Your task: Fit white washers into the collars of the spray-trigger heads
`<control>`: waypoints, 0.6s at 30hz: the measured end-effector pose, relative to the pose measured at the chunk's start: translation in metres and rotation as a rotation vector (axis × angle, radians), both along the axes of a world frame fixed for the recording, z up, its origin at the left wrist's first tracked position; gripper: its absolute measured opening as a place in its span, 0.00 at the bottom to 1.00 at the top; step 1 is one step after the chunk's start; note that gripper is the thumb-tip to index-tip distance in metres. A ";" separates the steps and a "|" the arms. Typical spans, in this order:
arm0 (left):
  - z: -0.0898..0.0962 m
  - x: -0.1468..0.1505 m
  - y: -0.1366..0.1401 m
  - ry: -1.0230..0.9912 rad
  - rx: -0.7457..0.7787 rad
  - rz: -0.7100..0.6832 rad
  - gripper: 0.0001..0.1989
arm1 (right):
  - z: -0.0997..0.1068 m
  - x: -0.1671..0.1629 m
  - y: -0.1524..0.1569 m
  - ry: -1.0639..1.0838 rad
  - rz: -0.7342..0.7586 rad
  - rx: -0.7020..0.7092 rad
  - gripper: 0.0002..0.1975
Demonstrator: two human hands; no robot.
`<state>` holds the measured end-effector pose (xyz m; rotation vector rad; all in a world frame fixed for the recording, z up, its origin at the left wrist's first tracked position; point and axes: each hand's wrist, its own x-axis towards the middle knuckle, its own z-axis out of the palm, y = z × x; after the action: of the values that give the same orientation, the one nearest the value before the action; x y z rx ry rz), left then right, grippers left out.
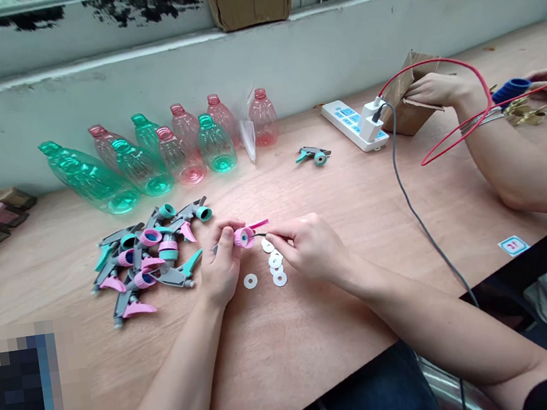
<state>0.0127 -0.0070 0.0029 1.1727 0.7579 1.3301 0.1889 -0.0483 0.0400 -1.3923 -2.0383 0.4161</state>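
My left hand [220,262] is closed around a trigger spray head [244,238], whose pink collar faces my right hand. Pinched in my right hand [309,247] is a thin dark tool [259,235], its tip at the collar's opening; its exact kind is hard to make out. Beneath my hands lie several flat white washers [277,261], partly overlapping, with a single washer [250,281] apart to the left. Left of my left hand is a pile of grey trigger spray heads [144,259] with pink or teal collars and triggers.
Clear green and pink bottles [179,143] stand along the wall, beside a small plastic bag [248,138]. One spray head [314,154] lies near a power strip [354,127] with cables. At right, another person's hand [432,90] reaches into a cardboard box [403,97].
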 end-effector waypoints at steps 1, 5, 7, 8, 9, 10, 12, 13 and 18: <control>0.001 0.000 -0.001 0.031 0.001 0.019 0.11 | 0.002 -0.001 -0.002 -0.068 -0.042 0.014 0.15; 0.004 0.002 -0.005 0.239 0.120 0.113 0.11 | 0.007 -0.005 -0.010 -0.292 -0.164 0.008 0.17; 0.006 0.002 -0.007 0.357 0.246 0.160 0.10 | 0.008 -0.007 -0.012 -0.324 -0.185 -0.015 0.18; 0.006 0.001 -0.008 0.411 0.316 0.179 0.08 | 0.008 -0.008 -0.012 -0.319 -0.188 -0.028 0.18; 0.006 0.001 -0.008 0.457 0.383 0.195 0.07 | 0.007 -0.009 -0.011 -0.299 -0.183 -0.041 0.17; 0.006 0.000 -0.008 0.491 0.441 0.209 0.06 | 0.007 -0.009 -0.010 -0.266 -0.169 -0.054 0.17; 0.006 -0.001 -0.008 0.514 0.505 0.233 0.05 | 0.005 -0.008 -0.007 -0.176 -0.114 -0.075 0.16; 0.006 -0.001 -0.008 0.504 0.501 0.244 0.05 | 0.003 -0.007 -0.005 -0.135 -0.080 -0.077 0.16; 0.007 0.003 -0.008 0.331 0.266 0.270 0.08 | -0.007 -0.004 0.002 -0.140 -0.028 0.018 0.17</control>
<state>0.0153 -0.0152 0.0094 1.5707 1.0274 1.5119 0.1847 -0.0466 0.0330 -1.4743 -2.1257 0.2950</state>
